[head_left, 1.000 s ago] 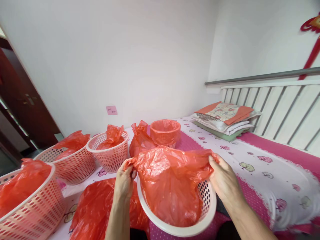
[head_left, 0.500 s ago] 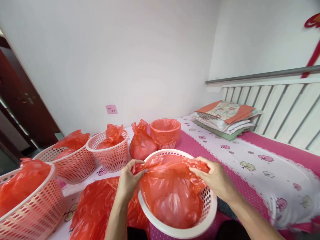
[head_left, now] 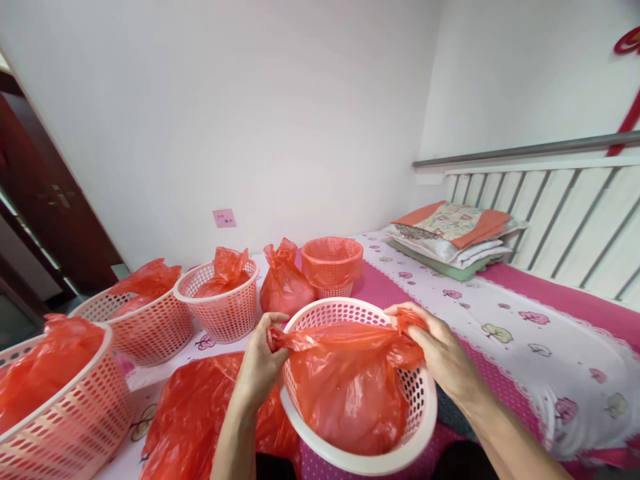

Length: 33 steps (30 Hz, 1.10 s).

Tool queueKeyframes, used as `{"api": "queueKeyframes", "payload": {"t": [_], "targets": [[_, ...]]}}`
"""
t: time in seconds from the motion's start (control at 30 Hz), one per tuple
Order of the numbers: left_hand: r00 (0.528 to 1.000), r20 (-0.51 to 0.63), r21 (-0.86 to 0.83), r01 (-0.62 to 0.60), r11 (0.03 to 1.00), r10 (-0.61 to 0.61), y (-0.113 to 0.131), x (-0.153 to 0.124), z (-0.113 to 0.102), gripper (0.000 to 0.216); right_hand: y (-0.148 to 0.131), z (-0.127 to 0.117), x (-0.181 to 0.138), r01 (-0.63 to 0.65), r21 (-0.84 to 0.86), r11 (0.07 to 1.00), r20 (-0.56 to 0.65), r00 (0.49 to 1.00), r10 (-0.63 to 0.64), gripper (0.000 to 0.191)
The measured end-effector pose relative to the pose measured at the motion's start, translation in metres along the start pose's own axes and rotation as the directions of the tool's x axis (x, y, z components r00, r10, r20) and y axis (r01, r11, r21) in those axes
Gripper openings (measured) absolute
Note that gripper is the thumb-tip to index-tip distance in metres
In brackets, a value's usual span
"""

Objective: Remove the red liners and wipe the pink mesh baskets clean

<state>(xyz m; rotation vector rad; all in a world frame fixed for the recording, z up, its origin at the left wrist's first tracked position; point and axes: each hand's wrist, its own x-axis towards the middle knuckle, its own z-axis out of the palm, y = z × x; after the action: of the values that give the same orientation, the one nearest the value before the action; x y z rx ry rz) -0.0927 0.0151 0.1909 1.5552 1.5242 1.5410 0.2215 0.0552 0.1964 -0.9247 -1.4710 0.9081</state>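
Observation:
A red plastic bag (head_left: 350, 387) sits inside a pale pink perforated basket (head_left: 360, 465) right in front of me. My left hand (head_left: 263, 357) pinches one corner of the bag's mouth at the basket's left rim. At the right rim, my right hand (head_left: 433, 347) grips the opposite corner, and a bunched tip sticks up from its fingers. Between the hands the top edge is stretched into a gathered band. Through the thin plastic something pale and rounded shows faintly, but I cannot make out what. Loose red plastic bags (head_left: 200, 407) lie left of the basket, partly behind my left forearm.
Pink baskets holding red bags stand to the left: a near one (head_left: 75, 400), an oval one (head_left: 155, 330) and a round one (head_left: 223, 313). Behind are a tied red bag (head_left: 285, 283) and a bag-lined basket (head_left: 333, 263). Folded bedding (head_left: 457, 233) lies by the white headboard (head_left: 555, 213).
Both hands have drawn the bag's mouth together and pulled its corners outward. The top edge has narrowed into a taut band, uncovering the basket's back wall.

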Motion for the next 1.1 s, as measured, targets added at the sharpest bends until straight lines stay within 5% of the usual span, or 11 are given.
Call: {"api": "queueKeyframes", "payload": {"t": [0.07,0.2,0.37,0.43,0.7,0.93,1.1], "targets": [[0.997,0.078,0.047,0.009,0.999,-0.013,0.006,-0.002,-0.001,0.057,-0.006,0.001,-0.002,0.049,-0.049,0.998,0.074,0.996,-0.046,0.036],[0.975,0.219,0.074,0.031,0.997,-0.047,0.020,-0.006,-0.005,0.041,-0.016,0.008,-0.002,0.105,-0.208,0.972,0.182,0.981,-0.067,0.053],[0.919,0.390,-0.026,0.080,0.996,-0.063,0.025,-0.007,-0.007,0.049,-0.007,0.017,0.000,0.157,-0.347,0.925,0.152,0.982,-0.109,0.012],[0.908,0.406,-0.039,0.132,0.990,-0.105,0.025,-0.007,-0.003,0.049,-0.003,0.018,0.000,0.160,-0.323,0.933,0.169,0.979,-0.110,0.009],[0.920,0.379,-0.030,0.122,0.992,-0.102,0.027,-0.010,0.000,0.038,-0.010,0.007,0.003,0.242,-0.228,0.943,0.123,0.968,-0.218,0.025],[0.991,0.126,-0.252,0.070,0.965,-0.039,0.015,-0.006,0.009,0.031,-0.017,0.010,0.001,0.045,-0.047,0.998,0.161,0.986,-0.037,0.042],[1.000,-0.012,-0.264,0.016,0.964,-0.020,0.017,-0.006,0.021,0.033,-0.020,0.020,-0.001,0.081,-0.111,0.991,0.322,0.946,-0.041,0.049]]}}
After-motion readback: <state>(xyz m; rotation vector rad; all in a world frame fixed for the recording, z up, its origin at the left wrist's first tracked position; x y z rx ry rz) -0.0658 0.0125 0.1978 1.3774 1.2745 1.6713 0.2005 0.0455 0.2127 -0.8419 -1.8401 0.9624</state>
